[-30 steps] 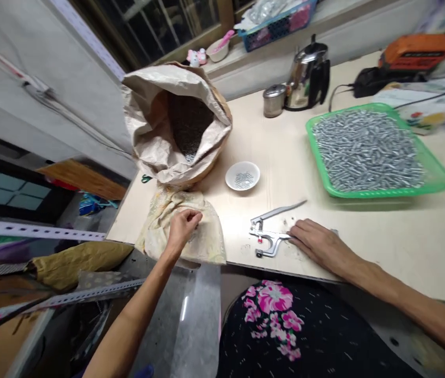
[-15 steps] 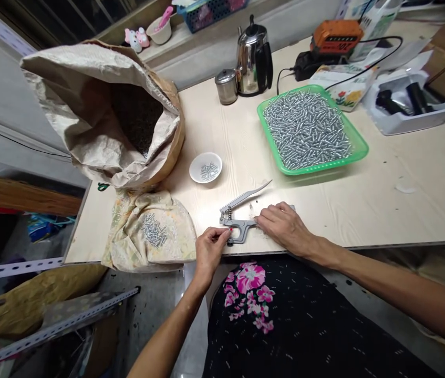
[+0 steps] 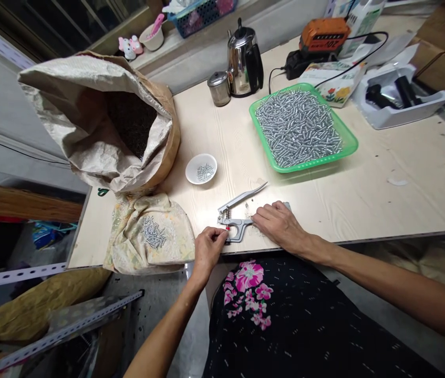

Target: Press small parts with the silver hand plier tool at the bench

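Note:
Grey metal hand pliers [image 3: 240, 224] lie at the table's front edge, their upper lever raised on a spring. My right hand [image 3: 275, 223] is wrapped round the lower handle. At the jaw end my left hand [image 3: 208, 245] pinches something too small to make out, beside a red spot on the jaw. Left of it, small metal pieces [image 3: 154, 232] are heaped on a patterned cloth [image 3: 175, 226]. A white bowl [image 3: 201, 168] behind the pliers holds more of them. The green basket [image 3: 317, 166] at the back right is filled with similar silvery pieces.
A large open sack [image 3: 171, 142] stands at the back left. Behind are a metal kettle [image 3: 241, 65], a small lidded pot [image 3: 219, 90] and an orange battery [image 3: 323, 37] with a cable. A white tray [image 3: 401, 115] with black items sits at the far right.
The camera view has shifted slightly, so the table items appear a little further left. Both hands keep their places at the pliers.

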The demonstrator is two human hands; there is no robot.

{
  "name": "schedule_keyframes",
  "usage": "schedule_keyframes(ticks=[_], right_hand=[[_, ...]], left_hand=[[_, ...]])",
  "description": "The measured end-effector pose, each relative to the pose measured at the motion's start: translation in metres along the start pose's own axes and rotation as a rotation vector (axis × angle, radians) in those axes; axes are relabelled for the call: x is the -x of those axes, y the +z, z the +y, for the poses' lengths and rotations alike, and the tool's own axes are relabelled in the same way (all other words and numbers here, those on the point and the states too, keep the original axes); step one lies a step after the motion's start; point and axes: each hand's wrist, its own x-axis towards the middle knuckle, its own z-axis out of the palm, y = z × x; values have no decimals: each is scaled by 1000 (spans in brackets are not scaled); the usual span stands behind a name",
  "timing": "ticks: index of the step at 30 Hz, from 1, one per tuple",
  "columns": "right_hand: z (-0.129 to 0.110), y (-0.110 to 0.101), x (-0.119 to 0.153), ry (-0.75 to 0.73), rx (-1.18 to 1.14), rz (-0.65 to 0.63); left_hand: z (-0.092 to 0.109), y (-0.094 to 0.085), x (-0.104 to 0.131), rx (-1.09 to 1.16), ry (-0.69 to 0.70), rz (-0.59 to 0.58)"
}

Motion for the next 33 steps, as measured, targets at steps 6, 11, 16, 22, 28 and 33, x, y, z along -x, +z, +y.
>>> schedule_keyframes(ticks=[6, 11, 16, 22, 28, 33], right_hand=[[5, 3, 1, 10, -99, -71], [20, 0, -2, 32, -321, -177], [39, -1, -31, 51, -164, -126], [51, 16, -61, -124, 33, -161], [52, 21, -53, -119, 69, -62], [54, 14, -50, -123, 46, -17]], left_hand=[[-7, -6, -13, -31, -75, -175], [-7, -7, -14, 81, -171, -268], [-5, -7, -13, 151, -233, -276], [-3, -5, -7, 71, -156, -263], [8, -8, -1, -139, -62, -241], [8, -8, 0, -169, -37, -240]])
